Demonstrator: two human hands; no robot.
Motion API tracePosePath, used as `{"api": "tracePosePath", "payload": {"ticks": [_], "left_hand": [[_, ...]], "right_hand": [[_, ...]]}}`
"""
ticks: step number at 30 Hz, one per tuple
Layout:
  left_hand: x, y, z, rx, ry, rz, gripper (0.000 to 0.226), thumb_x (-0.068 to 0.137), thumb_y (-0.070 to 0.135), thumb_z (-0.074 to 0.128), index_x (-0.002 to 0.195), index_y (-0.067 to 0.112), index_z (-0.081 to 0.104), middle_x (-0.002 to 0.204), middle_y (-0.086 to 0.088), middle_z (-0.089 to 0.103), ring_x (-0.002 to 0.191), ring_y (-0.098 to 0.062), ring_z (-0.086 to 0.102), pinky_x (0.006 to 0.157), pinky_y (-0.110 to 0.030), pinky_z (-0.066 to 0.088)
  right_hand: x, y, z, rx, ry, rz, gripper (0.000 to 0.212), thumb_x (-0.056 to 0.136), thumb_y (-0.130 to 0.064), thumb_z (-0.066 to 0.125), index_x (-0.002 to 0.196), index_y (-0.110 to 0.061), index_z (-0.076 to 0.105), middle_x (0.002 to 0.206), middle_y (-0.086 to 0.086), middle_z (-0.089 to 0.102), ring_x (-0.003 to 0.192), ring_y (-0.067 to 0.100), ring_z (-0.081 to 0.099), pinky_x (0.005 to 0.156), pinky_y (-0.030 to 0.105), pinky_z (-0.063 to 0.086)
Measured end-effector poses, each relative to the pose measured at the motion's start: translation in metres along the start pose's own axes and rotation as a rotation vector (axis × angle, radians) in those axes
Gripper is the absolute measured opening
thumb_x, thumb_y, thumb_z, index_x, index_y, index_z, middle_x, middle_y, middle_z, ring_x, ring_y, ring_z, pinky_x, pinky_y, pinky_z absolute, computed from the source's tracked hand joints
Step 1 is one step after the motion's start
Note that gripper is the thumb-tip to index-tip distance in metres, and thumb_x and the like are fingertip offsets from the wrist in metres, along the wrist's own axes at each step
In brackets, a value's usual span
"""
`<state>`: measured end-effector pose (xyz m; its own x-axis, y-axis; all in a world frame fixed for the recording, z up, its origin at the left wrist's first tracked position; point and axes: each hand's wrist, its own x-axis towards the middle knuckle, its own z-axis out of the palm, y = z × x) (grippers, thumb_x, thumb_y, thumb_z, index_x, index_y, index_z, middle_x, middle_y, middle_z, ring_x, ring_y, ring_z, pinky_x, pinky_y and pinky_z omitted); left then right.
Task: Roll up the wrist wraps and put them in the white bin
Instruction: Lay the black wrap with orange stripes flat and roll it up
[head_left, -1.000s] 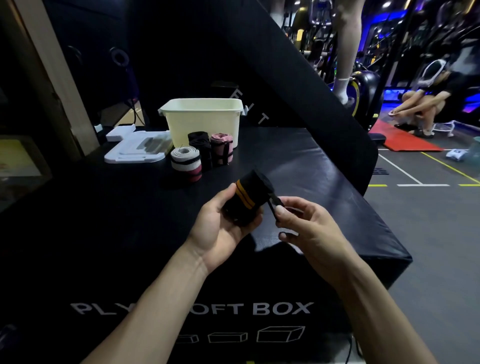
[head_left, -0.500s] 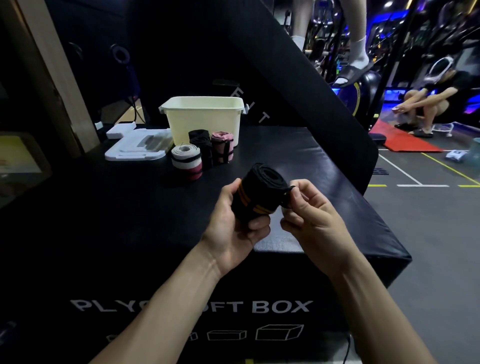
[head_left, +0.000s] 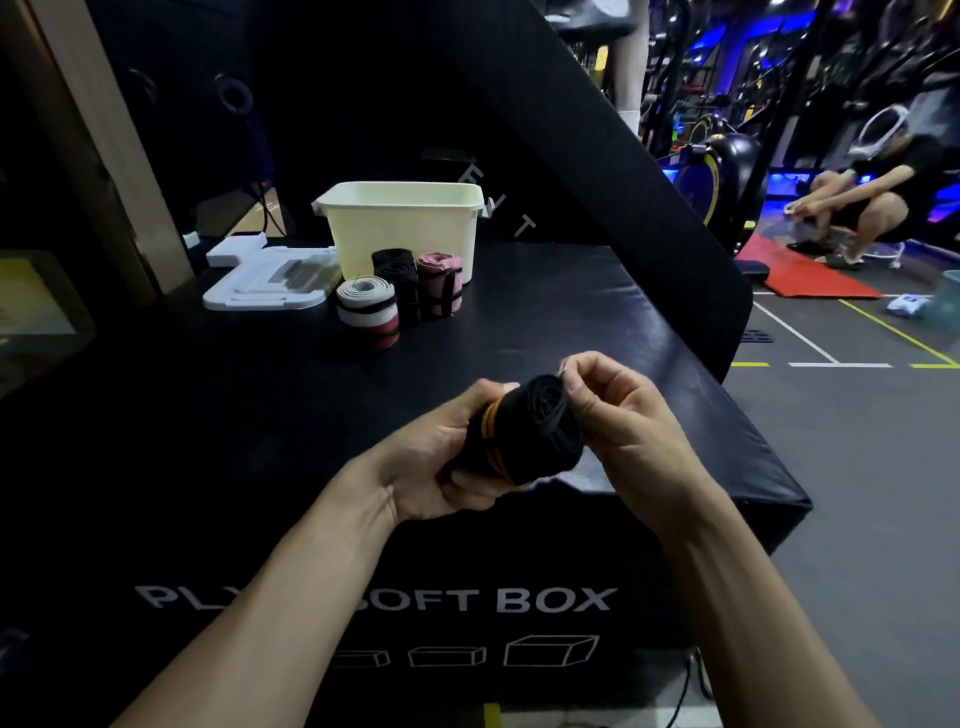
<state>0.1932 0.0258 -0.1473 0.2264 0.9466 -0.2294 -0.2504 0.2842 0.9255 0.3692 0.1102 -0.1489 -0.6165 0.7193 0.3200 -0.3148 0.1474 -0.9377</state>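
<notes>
Both hands: our left hand (head_left: 441, 457) grips the black wrist wrap roll (head_left: 524, 431); our right hand (head_left: 618, 415) pinches its loop.
Tip: we keep it tight.

A black padded plyo box (head_left: 597, 332) fills the middle of the view, its front face printed with white lettering and three small box outlines. On the box's top, toward its far left corner, lies a flat white tray (head_left: 270, 278) with a darker piece resting in it. A large black slanted panel (head_left: 597, 171) rises behind the box and runs down past its right side. Right of the box, on the grey floor with white and yellow lines, a red mat (head_left: 810, 273) lies, and a person (head_left: 872, 192) crouches at its far end. A wooden post (head_left: 98, 130) stands left of the box.
</notes>
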Motion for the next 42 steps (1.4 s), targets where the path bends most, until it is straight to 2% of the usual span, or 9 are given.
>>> {"api": "tracePosePath", "payload": {"ticks": [8, 12, 15, 19, 24, 28, 31, 34, 42], "left_hand": [[0.008, -0.002, 0.003, 0.313, 0.128, -0.133, 0.04, 0.091, 0.056, 0.058, 0.091, 0.016, 0.057, 0.059, 0.002, 0.045, 0.038, -0.006, 0.023, 0.045, -0.022, 0.005], [0.016, -0.002, 0.004, 0.37, 0.221, -0.062, 0.045, 0.099, 0.06, 0.051, 0.096, 0.015, 0.058, 0.06, 0.003, 0.042, 0.046, -0.01, 0.022, 0.046, -0.023, 0.006], [0.014, 0.005, 0.004, 0.343, 0.268, 0.025, 0.037, 0.103, 0.049, 0.049, 0.088, 0.016, 0.06, 0.058, 0.0, 0.04, 0.039, -0.009, 0.025, 0.045, -0.023, 0.007], [0.003, 0.007, 0.002, 0.328, 0.186, 0.031, 0.038, 0.1, 0.05, 0.053, 0.076, 0.022, 0.061, 0.059, 0.001, 0.041, 0.041, -0.009, 0.026, 0.044, -0.027, 0.007], [0.0, 0.011, -0.002, 0.072, 0.11, 0.073, 0.046, 0.1, 0.053, 0.047, 0.066, 0.021, 0.046, 0.057, -0.004, 0.034, 0.036, -0.009, 0.024, 0.042, -0.022, 0.008], [0.003, 0.009, -0.006, -0.039, 0.159, 0.144, 0.043, 0.1, 0.053, 0.044, 0.076, 0.018, 0.054, 0.065, -0.007, 0.055, 0.04, -0.012, 0.037, 0.037, -0.02, 0.021], [0.008, 0.005, -0.008, -0.032, 0.321, 0.208, 0.039, 0.096, 0.054, 0.054, 0.093, 0.017, 0.066, 0.084, -0.009, 0.061, 0.064, -0.017, 0.056, 0.057, -0.027, 0.045], [0.01, 0.003, -0.007, 0.121, 0.415, 0.329, 0.026, 0.1, 0.041, 0.058, 0.111, 0.02, 0.068, 0.097, -0.005, 0.065, 0.086, -0.019, 0.063, 0.07, -0.033, 0.051], [-0.004, 0.004, -0.013, 0.196, 0.29, 0.538, 0.037, 0.091, 0.024, 0.072, 0.127, 0.023, 0.066, 0.116, -0.013, 0.07, 0.107, -0.027, 0.069, 0.094, -0.037, 0.056]], "right_hand": [[-0.004, -0.015, -0.006, -0.284, -0.294, 0.006, 0.015, 0.095, -0.019, 0.061, 0.09, -0.005, 0.06, 0.081, -0.002, 0.054, 0.078, 0.01, 0.047, 0.071, 0.02, 0.038], [0.003, -0.013, 0.008, -0.566, -0.135, 0.053, 0.019, 0.1, -0.02, 0.063, 0.081, -0.016, 0.06, 0.07, -0.009, 0.053, 0.067, 0.005, 0.046, 0.061, 0.024, 0.036], [0.007, -0.011, 0.013, -0.339, 0.065, 0.224, 0.022, 0.1, -0.017, 0.061, 0.079, -0.013, 0.063, 0.076, 0.009, 0.055, 0.07, 0.021, 0.049, 0.061, 0.031, 0.037], [0.001, -0.013, 0.002, 0.008, -0.116, 0.443, 0.017, 0.097, -0.025, 0.06, 0.085, -0.012, 0.062, 0.079, 0.004, 0.058, 0.071, 0.013, 0.056, 0.065, 0.025, 0.049], [0.0, -0.002, 0.007, 0.135, -0.03, 0.352, 0.012, 0.087, -0.021, 0.065, 0.094, -0.014, 0.059, 0.081, 0.002, 0.061, 0.075, 0.014, 0.058, 0.068, 0.028, 0.053], [-0.006, -0.001, 0.015, -0.02, 0.17, 0.149, 0.012, 0.099, -0.018, 0.06, 0.101, -0.006, 0.06, 0.09, 0.014, 0.06, 0.079, 0.021, 0.057, 0.065, 0.027, 0.053], [-0.011, -0.006, 0.016, -0.086, 0.16, 0.067, 0.033, 0.099, -0.037, 0.053, 0.118, -0.011, 0.06, 0.108, 0.014, 0.066, 0.08, 0.024, 0.066, 0.066, 0.035, 0.06], [-0.014, -0.004, 0.018, -0.229, 0.16, 0.081, 0.04, 0.089, -0.049, 0.06, 0.121, -0.027, 0.06, 0.116, 0.007, 0.066, 0.088, 0.026, 0.074, 0.067, 0.042, 0.063], [-0.011, -0.002, 0.012, -0.073, 0.131, 0.082, 0.035, 0.095, -0.01, 0.065, 0.129, -0.014, 0.057, 0.12, 0.009, 0.068, 0.1, 0.024, 0.073, 0.079, 0.044, 0.063]]}}
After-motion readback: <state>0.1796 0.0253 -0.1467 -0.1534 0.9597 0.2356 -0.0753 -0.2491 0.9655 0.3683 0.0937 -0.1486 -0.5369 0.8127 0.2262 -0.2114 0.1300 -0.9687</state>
